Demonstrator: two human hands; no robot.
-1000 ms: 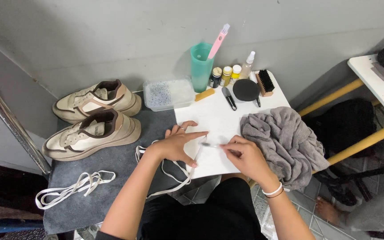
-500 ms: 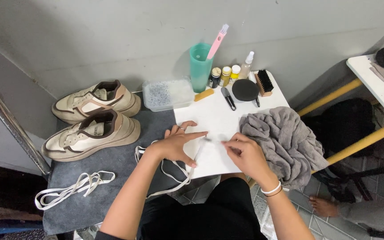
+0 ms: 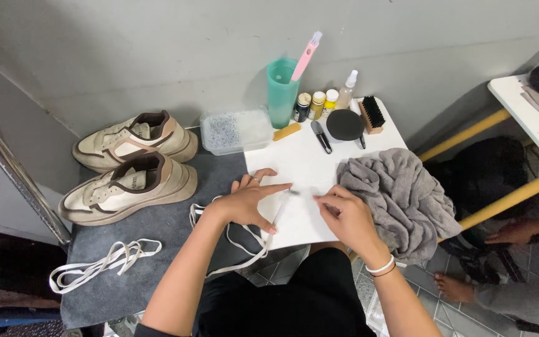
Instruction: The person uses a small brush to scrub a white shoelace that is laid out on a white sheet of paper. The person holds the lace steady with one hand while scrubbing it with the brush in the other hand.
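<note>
My left hand point(image 3: 247, 201) lies on the white table point(image 3: 301, 159), fingers spread, index fingertip pressing down a white shoelace point(image 3: 277, 217). My right hand point(image 3: 344, 215) pinches the lace's end just right of that fingertip. The lace runs back under my left hand and loops off the table's front edge over a grey mat point(image 3: 157, 237). Two beige lace-less sneakers point(image 3: 126, 187) stand on the mat to the left.
A second white lace point(image 3: 104, 265) lies on the mat's front. A grey towel point(image 3: 400, 193) is bunched by my right hand. Behind it: clear tub point(image 3: 235, 130), teal cup point(image 3: 281, 93) with pink toothbrush, small bottles, black tin point(image 3: 345, 123), brush point(image 3: 372, 115). Another person's hand point(image 3: 509, 234) and foot are lower right.
My hands stay almost in place on the lace; my left index finger has stretched a little further right. Another person's hand has come into view at the lower right.
</note>
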